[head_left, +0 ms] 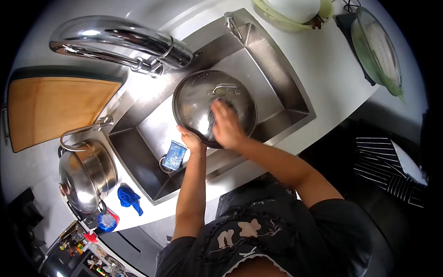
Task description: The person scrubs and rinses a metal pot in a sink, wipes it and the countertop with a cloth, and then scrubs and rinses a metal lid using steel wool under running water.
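Note:
A round metal lid (191, 99) with an arched handle is over the steel sink (263, 64). My left hand (190, 140) grips its near left rim, with the thumb on top and the other fingers hidden under the edge. On the lid's top, just below the handle, my right hand (224, 123) presses a dark scouring pad (213, 121), largely covered by the fingers; the hand is a little blurred. Left of my left wrist, a blue sponge (174, 156) lies in the sink beside the drain.
A chrome faucet (115, 39) arches over the sink's back left. A steel pot (87, 175) and a blue cloth (129, 199) stand left, below a wooden board (60, 106). Green baskets (277, 16) are at the top right.

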Motion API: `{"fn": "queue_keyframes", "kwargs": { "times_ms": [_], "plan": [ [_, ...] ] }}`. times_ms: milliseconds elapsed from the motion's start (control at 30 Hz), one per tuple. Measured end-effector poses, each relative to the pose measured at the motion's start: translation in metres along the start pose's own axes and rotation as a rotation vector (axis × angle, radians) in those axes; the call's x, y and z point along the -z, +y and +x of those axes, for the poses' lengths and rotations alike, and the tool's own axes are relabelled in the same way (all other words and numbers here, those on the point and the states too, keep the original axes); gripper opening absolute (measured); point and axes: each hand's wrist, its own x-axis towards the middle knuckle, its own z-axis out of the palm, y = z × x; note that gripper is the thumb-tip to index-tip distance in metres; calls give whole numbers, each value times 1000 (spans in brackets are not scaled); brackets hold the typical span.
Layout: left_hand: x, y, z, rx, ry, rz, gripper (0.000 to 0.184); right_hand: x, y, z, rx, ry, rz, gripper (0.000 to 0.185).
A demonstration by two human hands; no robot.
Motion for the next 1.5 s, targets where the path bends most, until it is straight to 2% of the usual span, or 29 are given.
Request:
{"fn": "queue_keyframes", "kwargs": {
  "times_ms": [33, 67, 100, 200, 267, 367, 433, 500, 600, 700, 867, 967, 1033, 1167, 1200, 1333, 1433, 1500],
  "plan": [
    [4, -3, 0, -49, -46, -15, 66, -5, 13, 15, -68, 45, -25, 47],
    [4, 2, -4, -45, -38, -1, 66, 1, 24, 35, -309, -93, -3, 46],
    [2, 7, -8, -42, -33, 10, 66, 20, 20, 55, -368, -305, 13, 44],
    [2, 10, -7, 55, -5, -45, 67, 7, 13, 45, -172, -188, 30, 46],
    [8, 12, -9, -24, -54, -28, 68, 6, 6, 10, -66, -146, 49, 48],
    [16, 8, -9, -37, -37, 56, 68, 2, 18, 16, -218, -77, 74, 45],
    [17, 6, -7, -20, 4, 91, 68, 21, 13, 52, -394, -327, 76, 41],
    [17, 6, -5, 4, 45, 93, 67, 4, 17, 31, -179, -149, 101, 42],
    [15, 10, -11, -58, -55, 28, 66, 14, 3, 3, -67, -142, 53, 46],
    [16, 9, -12, 1, -58, -68, 66, 6, 9, 30, -139, -136, 45, 48],
    [13, 10, -2, -152, -27, 103, 66, 9, -11, -8, -171, -174, -88, 50],
    [12, 16, -13, -123, -2, 129, 67, 2, 12, 28, -238, -92, -62, 51],
    [10, 16, -13, -117, 47, 178, 67, 1, 10, 25, -214, -115, -42, 49],
    [17, 10, -8, -158, -23, 181, 68, 7, 1, -4, -156, -164, 21, 46],
    [22, 3, -3, -175, -38, 194, 67, 8, 3, 3, -199, -150, 45, 46],
    [11, 7, -8, -170, 92, 78, 67, 5, 3, 32, -262, -174, -5, 46],
    [20, 1, 4, -221, 38, 219, 66, 18, -23, -11, -93, -150, 4, 48],
    [9, 15, -12, -253, 24, 340, 65, 28, -47, -22, 126, -232, 35, 50]
  ]
}}
